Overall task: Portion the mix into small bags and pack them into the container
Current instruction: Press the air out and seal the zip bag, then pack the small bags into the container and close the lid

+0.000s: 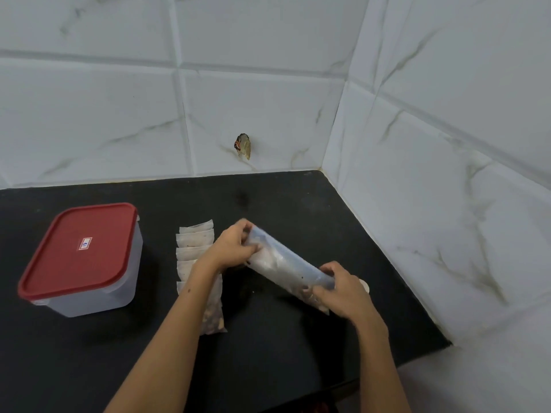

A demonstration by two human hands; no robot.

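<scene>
Both hands, left (235,245) and right (340,289), grip the bag (286,263) ends. Keep it level above the bench (298,338); open slowly to avoid spills.

Left hand (237,244), right hand (335,286) — both gripping

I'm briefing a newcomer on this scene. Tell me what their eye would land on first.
First, both hands, left hand and right hand, gripping the ends of a clear plastic bag above the black counter. Next, the red-lidded container at left, lid on. Between them lies a row of small filled bags.
</scene>
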